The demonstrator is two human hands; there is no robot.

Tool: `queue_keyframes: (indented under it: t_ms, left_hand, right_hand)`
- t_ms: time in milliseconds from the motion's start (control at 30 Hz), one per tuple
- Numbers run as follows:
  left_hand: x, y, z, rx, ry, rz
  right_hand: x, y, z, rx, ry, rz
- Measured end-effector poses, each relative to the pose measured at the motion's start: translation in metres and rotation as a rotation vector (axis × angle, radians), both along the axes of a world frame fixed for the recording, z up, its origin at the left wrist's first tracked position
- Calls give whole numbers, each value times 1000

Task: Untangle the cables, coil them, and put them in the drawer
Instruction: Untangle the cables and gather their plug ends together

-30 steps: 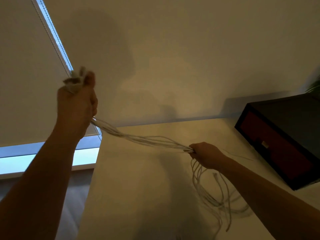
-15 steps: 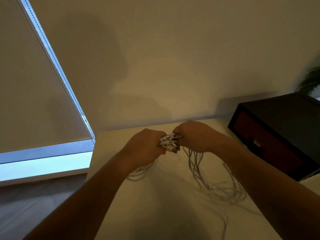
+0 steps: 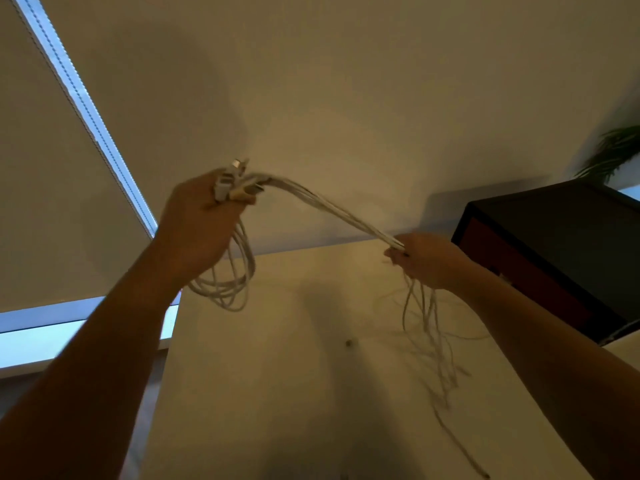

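The left hand (image 3: pixel 197 230) was raised over the left edge of the table (image 3: pixel 277 393), its fingers curled round the gathered plug ends (image 3: pixel 235 183) of the white cables (image 3: pixel 332 207). A hanging loop (image 3: pixel 228 289) of several strands drooped beneath the palm. The plug ends pointed up and away from the wearer. From that fist the bundle ran as a near-straight span, its long axis sloping down to the right. The right hand (image 3: pixel 426 261) sat lower, just above the table, and held the far end of the span. Its fingers appeared curled round the strands, though blur prevented telling how tightly. Below it the loose tails (image 3: pixel 429 327) dropped to the table and trailed toward the near edge, some strands crossing. The drawer unit (image 3: pixel 568 237) stood at the table's right rear, and its red drawer front (image 3: pixel 512 268) looked closed. Judgement: untangling was largely achieved, since the strands lay parallel along the span. Coiling had only begun. Most of the length remained uncoiled, and nothing had reached the drawer.
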State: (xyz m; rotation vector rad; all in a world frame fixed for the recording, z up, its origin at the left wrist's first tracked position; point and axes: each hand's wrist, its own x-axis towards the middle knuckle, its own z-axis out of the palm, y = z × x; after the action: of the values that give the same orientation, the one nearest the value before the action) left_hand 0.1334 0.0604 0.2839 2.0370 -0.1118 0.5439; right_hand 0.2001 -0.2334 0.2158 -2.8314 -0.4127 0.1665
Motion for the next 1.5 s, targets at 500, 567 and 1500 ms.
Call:
queue_keyframes:
  t_ms: [500, 567, 1500]
  left_hand:
    - [0, 25, 22, -455, -92, 222]
    - [0, 25, 24, -489, -104, 233]
    - [-6, -35, -23, 156, 43, 78]
  right_hand:
    - [6, -63, -55, 515, 85, -377]
    - [8, -65, -47, 583, -20, -425]
    - [-29, -17, 24, -297, 116, 76]
